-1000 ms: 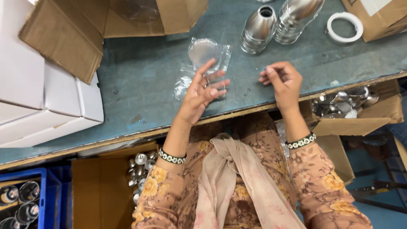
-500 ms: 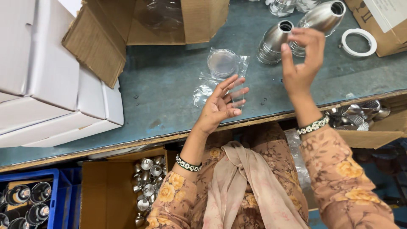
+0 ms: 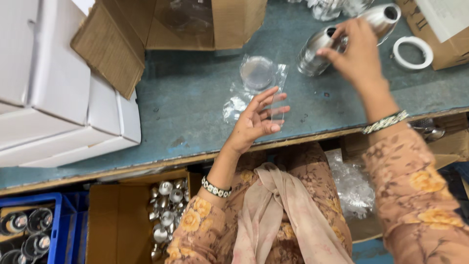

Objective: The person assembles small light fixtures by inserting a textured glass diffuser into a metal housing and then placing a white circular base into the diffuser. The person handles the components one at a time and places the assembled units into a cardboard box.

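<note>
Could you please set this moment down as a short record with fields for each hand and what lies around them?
left hand: open, fingers spread, resting on a clear plastic bag
right hand: reaching to the steel bottle, blurred; grip unclear
second steel bottle: lying beside the first
round disc in plastic: beyond the left hand
white ring: right of the bottles
surface: blue-grey table
white boxes: far left

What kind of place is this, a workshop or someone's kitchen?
Most likely a small packing or assembly workshop. Many alike steel vessels lie on a worn blue bench, white cartons are stacked beside it, and a cardboard box of small metal parts sits below.
</note>
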{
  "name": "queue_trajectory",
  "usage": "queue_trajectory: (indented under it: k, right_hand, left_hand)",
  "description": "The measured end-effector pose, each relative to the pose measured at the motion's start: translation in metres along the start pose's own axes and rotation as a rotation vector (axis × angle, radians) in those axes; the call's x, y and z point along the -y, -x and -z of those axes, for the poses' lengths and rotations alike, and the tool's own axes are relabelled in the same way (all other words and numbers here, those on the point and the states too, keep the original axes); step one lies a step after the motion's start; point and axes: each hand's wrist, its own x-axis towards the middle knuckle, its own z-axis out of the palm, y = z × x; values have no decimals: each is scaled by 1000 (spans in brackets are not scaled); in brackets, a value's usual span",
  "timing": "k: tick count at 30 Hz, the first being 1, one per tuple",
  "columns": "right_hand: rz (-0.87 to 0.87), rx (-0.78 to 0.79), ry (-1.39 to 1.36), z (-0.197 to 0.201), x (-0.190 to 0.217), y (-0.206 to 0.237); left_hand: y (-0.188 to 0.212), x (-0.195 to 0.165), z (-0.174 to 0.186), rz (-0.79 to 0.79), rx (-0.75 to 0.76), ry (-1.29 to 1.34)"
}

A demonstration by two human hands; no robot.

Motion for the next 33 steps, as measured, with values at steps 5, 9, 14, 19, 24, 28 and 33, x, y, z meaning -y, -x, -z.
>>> queue_trajectory:
  k: [5, 9, 14, 19, 24, 28, 33]
  right_hand:
    - [55, 159, 22, 11, -19, -19]
    - [110, 186, 135, 22, -16, -33]
    - [43, 110, -19, 39, -11, -36]
    - [-91, 139, -155, 46, -14, -32]
    - [4, 128, -86, 38, -17, -27]
    - [27, 99, -136, 40, -18, -31]
    - [15, 77, -321, 51, -11, -30]
  left_hand:
    - [2, -1, 0, -20, 0, -2]
    - [0, -3, 0, -22, -11, 10]
    - [0, 0, 0, -13, -14, 18]
    - [-2, 1, 0, -10, -11, 28]
    - [-5, -2, -1, 14, -6, 4]
    - [-5, -3, -2, 29, -20, -7]
    - [-5, -4, -2, 22, -4, -6]
